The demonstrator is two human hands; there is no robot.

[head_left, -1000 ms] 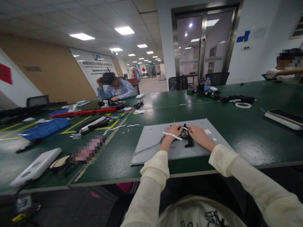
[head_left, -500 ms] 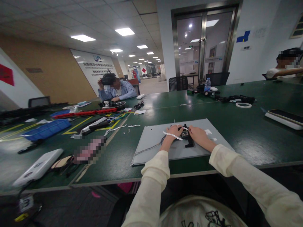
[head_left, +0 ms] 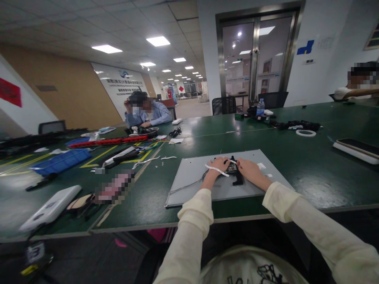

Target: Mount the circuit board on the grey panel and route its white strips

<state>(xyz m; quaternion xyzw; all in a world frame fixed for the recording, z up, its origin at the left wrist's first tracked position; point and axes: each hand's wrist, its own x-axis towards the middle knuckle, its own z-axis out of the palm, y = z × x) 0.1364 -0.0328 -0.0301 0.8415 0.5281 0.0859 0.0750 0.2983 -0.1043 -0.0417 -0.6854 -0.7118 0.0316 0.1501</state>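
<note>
Both hands meet over a black electronic device with a black bracket-like part, lying on a flat grey panel. My left hand is closed at the device's left side. Across its back and wrist runs a narrow white strip, its loose end hanging over the device. A short stretch of white strip also shows between the two hands. On the device's right side, my right hand pinches the end of that stretch. The fingertips are small and partly hidden. A grey cable trails left from the device across the panel.
Small white labels lie on the panel's right part. Left on the green table are a pink phone-like object, a white power bank and a blue tray. A roll of tape lies far right. Across sits another person.
The view has shifted very slightly, so everything sits a little further right. Both hands hold almost the same pose over the device.
</note>
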